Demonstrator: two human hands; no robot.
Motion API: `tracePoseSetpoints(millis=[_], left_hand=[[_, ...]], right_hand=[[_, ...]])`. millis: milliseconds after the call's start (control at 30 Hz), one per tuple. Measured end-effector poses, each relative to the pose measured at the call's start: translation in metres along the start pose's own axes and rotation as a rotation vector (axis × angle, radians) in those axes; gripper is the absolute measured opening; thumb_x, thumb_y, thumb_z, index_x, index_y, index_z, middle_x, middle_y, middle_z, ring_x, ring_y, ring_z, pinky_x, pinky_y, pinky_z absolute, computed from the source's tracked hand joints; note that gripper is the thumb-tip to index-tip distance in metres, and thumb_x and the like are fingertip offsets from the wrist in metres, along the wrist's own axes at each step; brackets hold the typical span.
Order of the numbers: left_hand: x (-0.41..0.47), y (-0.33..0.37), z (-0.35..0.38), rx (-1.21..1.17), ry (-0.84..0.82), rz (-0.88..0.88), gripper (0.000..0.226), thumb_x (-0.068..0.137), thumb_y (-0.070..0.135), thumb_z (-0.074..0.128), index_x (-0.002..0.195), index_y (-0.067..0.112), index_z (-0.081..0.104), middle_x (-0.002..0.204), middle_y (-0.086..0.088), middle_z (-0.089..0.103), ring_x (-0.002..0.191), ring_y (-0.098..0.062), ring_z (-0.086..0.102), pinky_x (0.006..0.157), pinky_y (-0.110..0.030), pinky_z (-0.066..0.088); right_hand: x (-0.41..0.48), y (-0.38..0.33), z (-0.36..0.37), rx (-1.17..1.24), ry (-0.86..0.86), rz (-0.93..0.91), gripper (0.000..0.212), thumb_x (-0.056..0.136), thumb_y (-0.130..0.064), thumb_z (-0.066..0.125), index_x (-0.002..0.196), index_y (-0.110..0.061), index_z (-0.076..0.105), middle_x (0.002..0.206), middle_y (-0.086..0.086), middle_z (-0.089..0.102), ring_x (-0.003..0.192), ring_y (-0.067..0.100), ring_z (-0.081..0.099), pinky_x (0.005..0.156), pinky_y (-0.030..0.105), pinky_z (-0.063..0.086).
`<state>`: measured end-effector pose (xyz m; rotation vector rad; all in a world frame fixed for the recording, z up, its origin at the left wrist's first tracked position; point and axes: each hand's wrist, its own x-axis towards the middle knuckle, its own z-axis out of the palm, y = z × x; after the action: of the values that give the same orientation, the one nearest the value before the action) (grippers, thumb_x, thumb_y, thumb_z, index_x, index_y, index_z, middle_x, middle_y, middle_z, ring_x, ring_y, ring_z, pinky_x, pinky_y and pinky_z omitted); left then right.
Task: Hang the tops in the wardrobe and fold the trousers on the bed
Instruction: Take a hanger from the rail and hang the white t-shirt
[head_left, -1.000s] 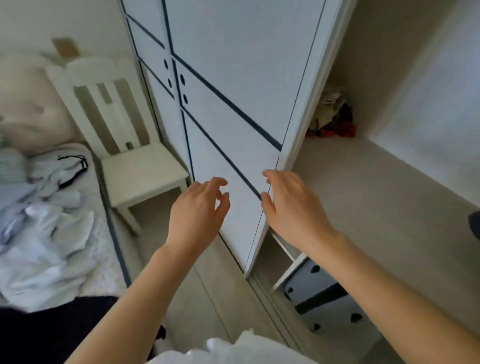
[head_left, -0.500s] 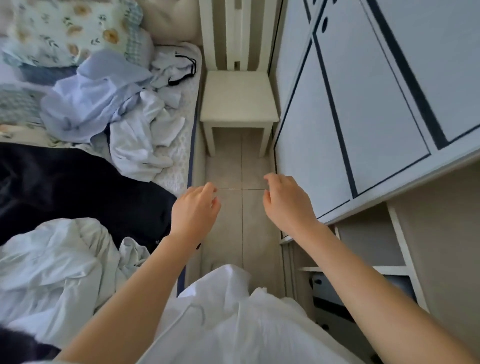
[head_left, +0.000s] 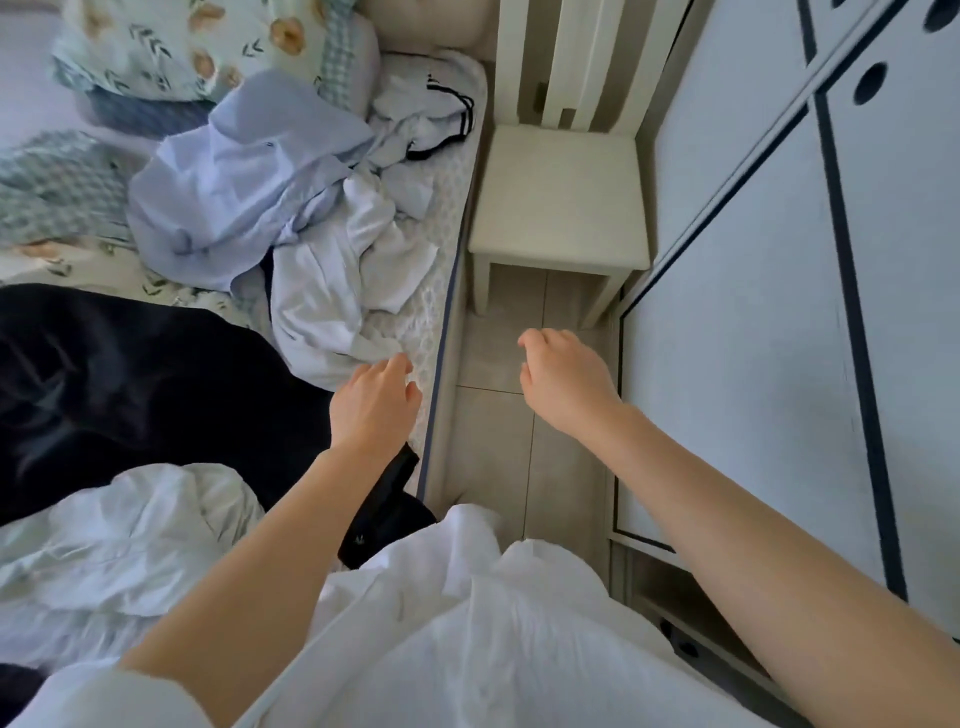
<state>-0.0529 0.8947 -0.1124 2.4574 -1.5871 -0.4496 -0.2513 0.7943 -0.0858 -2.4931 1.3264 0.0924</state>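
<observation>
Both hands are stretched forward and hold nothing. The left hand (head_left: 374, 410) is above the edge of the bed (head_left: 444, 291). Its fingers are loosely bent and point toward a crumpled white top (head_left: 332, 296). The fingertips are just beside the hem of this top, and I cannot tell if they touch it. The right hand (head_left: 566, 384) is above the tiled floor (head_left: 493, 457), between the bed and the wardrobe (head_left: 753, 312). Its fingers are also loosely curled.

The clothes lie in disorder on the bed. A light blue shirt (head_left: 244, 176) lies farther from the person and rests partly over the white top. Beyond it, near the corner of the mattress, there is a white garment with dark stripes (head_left: 431, 109). A large dark garment (head_left: 130, 384) is spread across the bed nearer to the person and touches the white top; I cannot tell if it is trousers. A black piece (head_left: 384, 514) hangs over the bed edge under the left forearm. A second white garment (head_left: 104, 545) lies crumpled on the near side of the dark one. A flowered pillow (head_left: 197, 47) is at the far end of the bed.

A white chair (head_left: 561, 192) stands on the floor between the bed and the wardrobe, beyond both hands. The wardrobe doors are white with dark lines and fill the right side. The person's own white shirt (head_left: 467, 634) shows at the bottom.
</observation>
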Motion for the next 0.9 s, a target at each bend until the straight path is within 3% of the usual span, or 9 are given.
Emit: tracePoseSetpoints(millis=[367,567,900], left_hand=[[0.186,-0.011,-0.001,0.077,-0.12,-0.07,0.023,0.098,0.021,0.044,0.114,0.011,0.057,0.105,-0.004,0.066,0.097,-0.027,0.058,0.069,-0.034,0.042],[0.316,0.006,-0.008,0.171,-0.114,-0.091,0.022,0.098,0.021,0.045,0.112,0.011,0.059,0.109,-0.007,0.065,0.102,-0.03,0.057,0.076,-0.037,0.042],[0.49,0.014,0.002,0.194,-0.105,-0.149,0.017,0.094,0.015,0.048,0.102,0.008,0.061,0.106,-0.01,0.063,0.104,-0.032,0.056,0.072,-0.037,0.041]], right_hand=[[0.191,0.028,-0.02,-0.082,-0.161,-0.068,0.033,0.096,-0.012,0.043,0.128,-0.004,0.046,0.12,0.012,0.059,0.11,0.031,0.052,0.076,0.037,0.044],[0.318,0.063,-0.05,-0.138,-0.189,-0.169,0.025,0.094,-0.009,0.042,0.118,-0.005,0.049,0.115,0.013,0.059,0.106,0.032,0.052,0.069,0.035,0.035],[0.509,0.104,-0.072,-0.149,-0.225,-0.259,0.02,0.09,0.0,0.039,0.107,-0.007,0.047,0.108,0.013,0.058,0.1,0.031,0.05,0.067,0.035,0.032]])
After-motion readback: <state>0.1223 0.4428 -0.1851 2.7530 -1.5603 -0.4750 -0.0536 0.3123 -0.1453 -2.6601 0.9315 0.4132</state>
